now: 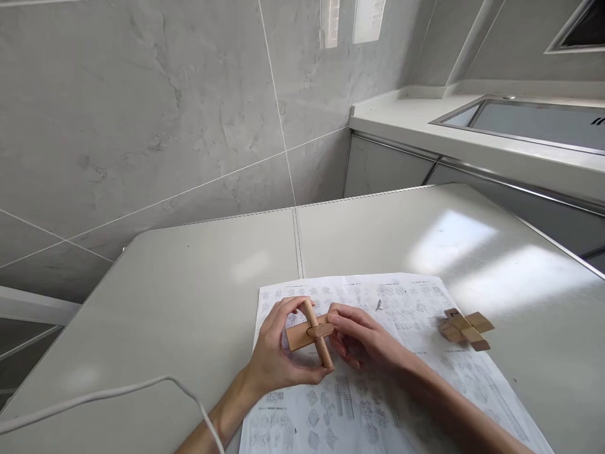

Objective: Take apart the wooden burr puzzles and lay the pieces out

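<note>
At lower centre, your left hand (273,354) and right hand (362,333) grip 1 wooden burr puzzle (321,330); a 2nd puzzle (467,330) lies lower right, overlapping the printed sheet (350,419).

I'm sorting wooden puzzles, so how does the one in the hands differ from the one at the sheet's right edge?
The held puzzle is gripped by the left hand and right hand; the other puzzle lies untouched.
The held puzzle has a slim, rounded rod; the other puzzle shows broad, stubby arms.
The held puzzle looks redder, the other puzzle yellower.
Both are wood-coloured and cross-like.
</note>
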The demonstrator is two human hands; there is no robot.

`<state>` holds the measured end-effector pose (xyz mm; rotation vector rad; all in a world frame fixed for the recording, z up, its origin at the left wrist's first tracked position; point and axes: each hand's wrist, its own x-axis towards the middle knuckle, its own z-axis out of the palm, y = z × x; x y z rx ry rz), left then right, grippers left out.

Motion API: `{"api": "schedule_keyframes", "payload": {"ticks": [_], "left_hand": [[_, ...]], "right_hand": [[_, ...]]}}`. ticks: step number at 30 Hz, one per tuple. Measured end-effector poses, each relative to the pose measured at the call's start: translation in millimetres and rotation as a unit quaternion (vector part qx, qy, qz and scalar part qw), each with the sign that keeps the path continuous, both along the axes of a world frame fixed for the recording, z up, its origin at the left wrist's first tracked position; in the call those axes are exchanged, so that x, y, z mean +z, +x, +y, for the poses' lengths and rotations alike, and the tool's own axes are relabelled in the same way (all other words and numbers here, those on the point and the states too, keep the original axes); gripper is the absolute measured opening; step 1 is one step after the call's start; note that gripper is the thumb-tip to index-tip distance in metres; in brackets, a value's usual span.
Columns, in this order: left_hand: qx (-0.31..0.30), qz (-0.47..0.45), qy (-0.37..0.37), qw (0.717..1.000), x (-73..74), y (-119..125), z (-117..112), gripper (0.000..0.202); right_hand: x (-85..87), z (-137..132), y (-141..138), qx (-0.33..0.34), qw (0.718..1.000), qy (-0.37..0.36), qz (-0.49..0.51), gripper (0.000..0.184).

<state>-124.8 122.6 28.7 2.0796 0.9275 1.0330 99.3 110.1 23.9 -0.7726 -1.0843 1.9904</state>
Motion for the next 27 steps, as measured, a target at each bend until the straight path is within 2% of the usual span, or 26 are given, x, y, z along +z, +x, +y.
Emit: {"api": "schedule_keyframes", "payload": {"ticks": [6,18,24,27], "left_hand": [[-0.017,-0.003,-0.004,1.0,4.3,-0.7,-1.0,0.101],[-0.032,0.015,0.004,0.999,4.7,-3.5,-0.9,0.105],[-0.02,0.017,0.036,0.999,4.9,1.2,-4.6,0.108],[-0.019,0.002,0.061,0.998,5.1,1.4,-5.0,0.109]], "right_hand": [[3.0,0.8,8.5,0.053,0.998,0.023,-0.002,0.045],[4.2,0.4,12.9,0.074,0.995,0.046,-0.043,0.048],[3.3,-2.3,12.1,0.06,0.996,0.052,-0.051,0.046],[2.2,-2.6,7.5,0.032,0.995,0.071,-0.056,0.048]]}}
